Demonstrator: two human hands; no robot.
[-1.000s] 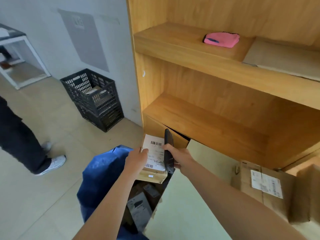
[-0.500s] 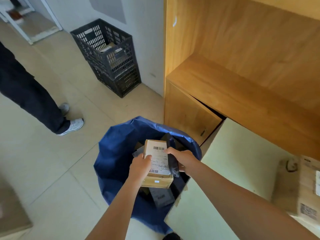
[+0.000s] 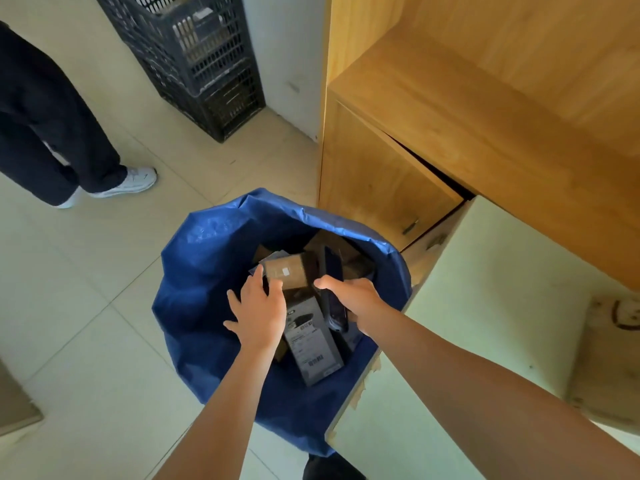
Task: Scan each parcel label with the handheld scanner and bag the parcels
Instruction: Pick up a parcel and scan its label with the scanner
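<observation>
Brown corrugated card is what the left hand's fingers (image 3: 266,287) meet: they are spread and fairly straight, tips at the near edge of the small brown cardboard parcel (image 3: 287,273), touching it and not wrapped round it, so the left hand (image 3: 258,311) looks to be letting it settle, not carrying it. At three o'clock from that hand, the right hand (image 3: 356,301) has its fingers curled round the dark, slim handheld scanner (image 3: 333,289), thumb along its top edge, nose pointing up to twelve o'clock. The parcel lies inside the mouth of the big blue plastic sack (image 3: 207,271), on other parcels; at six o'clock from it lies a grey box with a printed white label (image 3: 311,344). Judging by its size and crisp edges, the parcel should be light and stiff, not slippery, and best taken across its two long sides, thumb opposite fingers, keeping off the label face. The sack is soft and its rim may fold inward. At two o'clock stands a wooden shelf unit (image 3: 450,116); at eleven o'clock, stacked black plastic crates (image 3: 207,64).
</observation>
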